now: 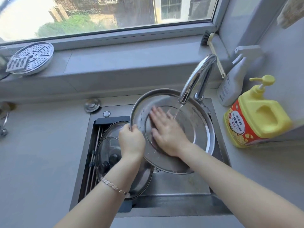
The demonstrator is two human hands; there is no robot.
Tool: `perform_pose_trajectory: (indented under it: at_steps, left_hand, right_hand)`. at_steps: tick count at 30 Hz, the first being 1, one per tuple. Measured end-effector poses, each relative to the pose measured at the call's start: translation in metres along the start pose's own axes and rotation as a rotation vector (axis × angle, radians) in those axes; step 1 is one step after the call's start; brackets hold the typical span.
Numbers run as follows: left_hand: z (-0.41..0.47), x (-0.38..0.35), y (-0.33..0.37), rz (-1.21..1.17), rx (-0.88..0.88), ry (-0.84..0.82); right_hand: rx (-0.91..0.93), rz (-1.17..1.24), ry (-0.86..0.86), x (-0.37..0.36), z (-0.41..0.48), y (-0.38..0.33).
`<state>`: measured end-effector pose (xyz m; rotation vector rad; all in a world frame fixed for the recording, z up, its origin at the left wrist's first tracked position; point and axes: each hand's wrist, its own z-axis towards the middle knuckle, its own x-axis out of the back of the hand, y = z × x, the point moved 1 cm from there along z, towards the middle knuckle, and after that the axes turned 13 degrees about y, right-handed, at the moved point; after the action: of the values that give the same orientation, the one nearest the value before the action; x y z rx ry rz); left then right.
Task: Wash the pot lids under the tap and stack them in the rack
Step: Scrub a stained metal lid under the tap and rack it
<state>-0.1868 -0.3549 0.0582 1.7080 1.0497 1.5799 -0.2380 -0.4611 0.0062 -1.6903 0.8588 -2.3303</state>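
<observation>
Daylight from a wide window (98, 14) falls on a grey kitchen worktop (41, 153) with a steel sink (181, 186) sunk into it. Over the sink a person holds a large stainless-steel pot lid (197, 134), tilted with its hollow inner face towards the camera, under the curved chrome tap (197, 76). A thin stream of water (177, 111) runs from the spout onto the lid's upper part.

The left hand (131, 140) grips the lid's left rim, fingers curled over the edge, with a pale link bracelet (113, 186) on that wrist. The right hand (166, 129) lies flat against the inner face, fingers straight and spread, fingertips blurred just beside the stream.

Below and left of the raised lid, glass lids (107, 150) with black knobs lie overlapping on a dark-framed rack (97, 145) of metal rods that spans the sink's left side; part of them is hidden under the left forearm.

Right of the sink a yellow pump bottle of dish soap (256, 116) with a red label stands on the worktop, a white spray bottle (230, 86) just behind it. A long-handled brush (212, 51) leans in the window corner above the tap. Near the sink's back left corner sits a round steel cap (92, 105). Well apart on the window sill at far left rests a perforated steamer plate (32, 58).
</observation>
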Motion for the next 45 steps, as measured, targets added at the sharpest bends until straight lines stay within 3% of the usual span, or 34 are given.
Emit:
perform_pose_trajectory:
  at_steps: [2,4,9,14,19,24,31,37,45]
  left_hand:
    - [0.003,-0.004,-0.010,-0.036,0.059,-0.006]
    - [0.001,-0.007,-0.015,-0.056,0.080,-0.032]
    - [-0.008,-0.007,-0.013,-0.011,0.029,-0.088]
    - [-0.005,-0.013,-0.009,-0.034,0.042,-0.064]
    - [-0.006,-0.015,-0.004,-0.052,0.052,-0.042]
    - [-0.004,-0.012,-0.011,-0.087,0.074,-0.022]
    - [0.003,0.000,-0.013,-0.073,0.060,0.021]
    - [-0.027,-0.016,-0.020,-0.076,0.108,-0.124]
    - [-0.017,-0.003,-0.002,-0.091,-0.001,-0.097]
  right_hand:
    - [0.206,0.042,-0.172,-0.004,-0.022,-0.020]
    - [0.277,0.008,-0.248,-0.004,-0.034,-0.012]
    - [-0.038,-0.206,-0.145,0.019,-0.018,0.045]
    - [0.250,-0.087,-0.221,0.010,-0.045,0.015]
    - [0.042,-0.189,-0.180,0.028,-0.038,0.032]
    - [0.244,-0.083,-0.351,0.032,-0.059,0.022]
    - [0.260,-0.054,-0.508,0.062,-0.079,0.041]
    - [0.219,-0.139,-0.310,0.035,-0.054,0.023]
    - [-0.259,-0.276,0.051,0.035,-0.023,0.045]
